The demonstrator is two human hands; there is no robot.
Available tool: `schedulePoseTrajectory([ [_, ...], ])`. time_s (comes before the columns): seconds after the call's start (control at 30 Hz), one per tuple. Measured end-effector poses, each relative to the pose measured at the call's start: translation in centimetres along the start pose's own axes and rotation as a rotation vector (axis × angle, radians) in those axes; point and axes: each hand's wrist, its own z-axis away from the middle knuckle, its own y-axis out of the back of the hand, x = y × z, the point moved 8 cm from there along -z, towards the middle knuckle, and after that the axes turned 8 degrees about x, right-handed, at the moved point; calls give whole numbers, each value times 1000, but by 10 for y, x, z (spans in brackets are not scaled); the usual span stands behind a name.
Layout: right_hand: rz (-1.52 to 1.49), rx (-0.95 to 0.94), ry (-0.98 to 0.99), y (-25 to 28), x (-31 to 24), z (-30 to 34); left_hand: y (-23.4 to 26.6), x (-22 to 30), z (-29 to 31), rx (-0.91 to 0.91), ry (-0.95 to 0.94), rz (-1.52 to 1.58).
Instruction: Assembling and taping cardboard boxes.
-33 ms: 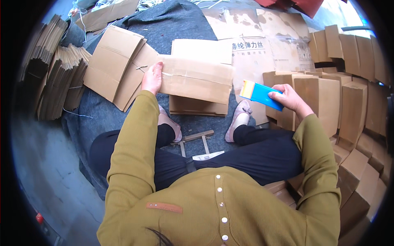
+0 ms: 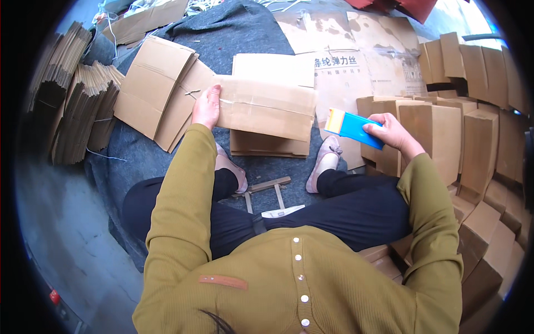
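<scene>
My left hand [image 2: 207, 107] grips the left end of a folded brown cardboard piece [image 2: 267, 107], thumb on top and fingers hidden underneath. That piece is raised over a small stack of flat cardboard [image 2: 270, 146] between my feet. To the right, my right hand [image 2: 394, 133] is closed round a flat blue tool [image 2: 356, 128] with an orange and cream end. Its kind I cannot make out. The tool's pale end points left, apart from the cardboard. Just left of my left hand lie flattened cartons [image 2: 153, 83], overlapping.
Bundles of flat cardboard [image 2: 92, 100] stand at the far left. Many formed brown boxes [image 2: 431, 136] are piled along the right side. A dark cloth [image 2: 233, 33] and a printed cardboard sheet [image 2: 384, 67] cover the floor ahead. A wooden frame [image 2: 270, 185] lies between my feet.
</scene>
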Motion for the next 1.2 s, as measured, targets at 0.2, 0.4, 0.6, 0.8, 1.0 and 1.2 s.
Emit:
schedulePoseTrajectory([
  [0.2,97,34,17,31,-12,23,-22,9,14,46,-1,-124],
  [0.4,114,101,-37,65,-16,61,-52,60,45,62,93,-401],
  [0.6,257,140,-15,79,-2,60,-61,84,49,242,-169,-552],
  [0.8,399,200,-1,51,-10,25,-59,96,54,385,-743,-608],
  [1.0,543,103,11,23,-33,2,-80,103,70,197,-614,-682],
  [1.2,592,52,4,13,-56,-3,-109,108,80,-79,-565,-521],
])
